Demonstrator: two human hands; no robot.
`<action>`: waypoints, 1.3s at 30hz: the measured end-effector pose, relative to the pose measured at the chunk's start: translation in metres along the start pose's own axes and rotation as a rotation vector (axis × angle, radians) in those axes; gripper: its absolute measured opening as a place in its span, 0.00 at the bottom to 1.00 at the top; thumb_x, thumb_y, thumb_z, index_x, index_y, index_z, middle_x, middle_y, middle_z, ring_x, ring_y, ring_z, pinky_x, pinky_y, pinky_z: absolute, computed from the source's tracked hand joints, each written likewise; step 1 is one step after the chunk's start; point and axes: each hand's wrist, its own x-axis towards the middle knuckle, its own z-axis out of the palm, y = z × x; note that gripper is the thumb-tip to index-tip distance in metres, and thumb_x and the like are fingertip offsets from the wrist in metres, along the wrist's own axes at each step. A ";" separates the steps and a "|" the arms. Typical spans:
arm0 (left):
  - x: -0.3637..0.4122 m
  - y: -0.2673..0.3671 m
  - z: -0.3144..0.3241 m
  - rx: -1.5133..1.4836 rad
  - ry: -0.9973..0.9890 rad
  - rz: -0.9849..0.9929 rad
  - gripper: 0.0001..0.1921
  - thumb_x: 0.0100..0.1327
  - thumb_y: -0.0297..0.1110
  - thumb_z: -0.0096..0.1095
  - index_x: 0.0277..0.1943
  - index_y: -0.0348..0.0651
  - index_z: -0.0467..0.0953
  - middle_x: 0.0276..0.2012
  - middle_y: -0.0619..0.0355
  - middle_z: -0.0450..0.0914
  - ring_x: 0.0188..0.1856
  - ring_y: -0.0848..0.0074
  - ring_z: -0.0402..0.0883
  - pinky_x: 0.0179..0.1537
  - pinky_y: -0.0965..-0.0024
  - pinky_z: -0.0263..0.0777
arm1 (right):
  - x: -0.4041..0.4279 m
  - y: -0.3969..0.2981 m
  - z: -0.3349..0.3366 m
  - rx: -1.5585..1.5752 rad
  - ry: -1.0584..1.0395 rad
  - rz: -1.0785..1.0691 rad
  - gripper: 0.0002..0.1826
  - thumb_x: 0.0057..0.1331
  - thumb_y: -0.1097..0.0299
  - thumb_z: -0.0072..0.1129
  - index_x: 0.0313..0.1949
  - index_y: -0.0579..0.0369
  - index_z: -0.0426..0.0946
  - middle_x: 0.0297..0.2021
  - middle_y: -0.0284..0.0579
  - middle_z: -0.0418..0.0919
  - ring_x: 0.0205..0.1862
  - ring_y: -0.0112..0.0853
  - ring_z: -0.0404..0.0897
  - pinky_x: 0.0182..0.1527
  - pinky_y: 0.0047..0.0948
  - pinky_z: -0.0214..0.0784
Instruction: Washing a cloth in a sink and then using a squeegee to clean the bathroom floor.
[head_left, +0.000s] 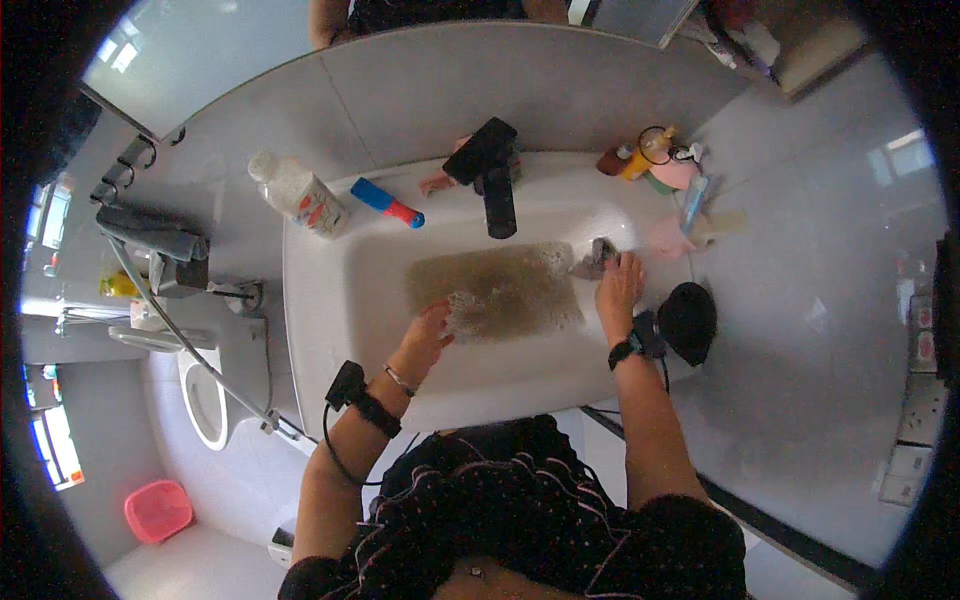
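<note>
Before me a white washbasin (375, 375) holds cloudy, brownish water (495, 292) with suds at its edges. My left hand (429, 330) is at the left front edge of the water, its fingertips among the suds; whether it holds anything under them cannot be told. At the right end of the basin my right hand (621, 285) has its fingers on a wet, dark grey item (598, 256), perhaps a bunched cloth. Above the water stands a black faucet (499, 199). Each wrist wears a strap with a black device.
On the basin's back ledge are a white plastic bottle (307, 199) and a blue-and-red-handled brush (386, 202). Toiletries (660, 161) crowd the right corner, with a black rounded item (688, 322) on the right rim. A toilet (206, 397) stands left.
</note>
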 end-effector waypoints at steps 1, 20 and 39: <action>0.000 0.000 0.002 -0.002 -0.009 -0.008 0.24 0.61 0.44 0.57 0.59 0.50 0.64 0.49 0.65 0.67 0.49 0.74 0.62 0.48 0.60 0.63 | -0.020 0.005 -0.006 -0.011 -0.004 0.002 0.11 0.49 0.74 0.58 0.34 0.59 0.77 0.42 0.49 0.70 0.52 0.47 0.67 0.56 0.44 0.56; -0.024 0.012 -0.003 0.130 -0.027 -0.167 0.20 0.59 0.40 0.57 0.55 0.55 0.70 0.50 0.65 0.68 0.51 0.74 0.63 0.49 0.56 0.58 | -0.093 -0.169 -0.067 0.660 -0.848 -0.208 0.10 0.52 0.68 0.54 0.34 0.57 0.77 0.32 0.53 0.78 0.38 0.48 0.76 0.44 0.44 0.68; -0.044 0.007 0.004 0.416 0.183 -0.046 0.20 0.62 0.41 0.52 0.56 0.46 0.68 0.50 0.60 0.71 0.48 0.71 0.70 0.49 0.70 0.64 | -0.069 -0.129 0.005 0.781 -0.719 -0.291 0.14 0.49 0.74 0.59 0.38 0.58 0.73 0.35 0.54 0.77 0.38 0.50 0.75 0.38 0.41 0.67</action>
